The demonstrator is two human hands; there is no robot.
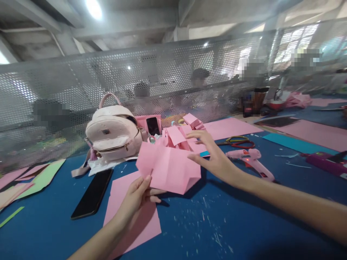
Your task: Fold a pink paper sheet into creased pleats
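Note:
My left hand [141,191] pinches the lower left edge of a folded pink paper [168,164], thumb on top and fingers beneath. Creases run across this paper, and it is held above the blue table. At its right side is my right hand [210,155], with thumb and fingers spread; the thumb tip is near the paper's upper right edge, and I cannot tell whether it touches. Behind the right fingers lies a pile of cut and folded pink paper pieces [176,136]. Below my left hand a flat pink sheet [141,224] rests on the table.
A pale pink backpack [111,131] stands against a perforated metal screen [168,65]. A black phone [93,193] lies at left. To the right are scissors [241,142], a pink glue gun [252,160], a purple tool [325,162] and a blue strip [290,142]. People sit beyond the screen.

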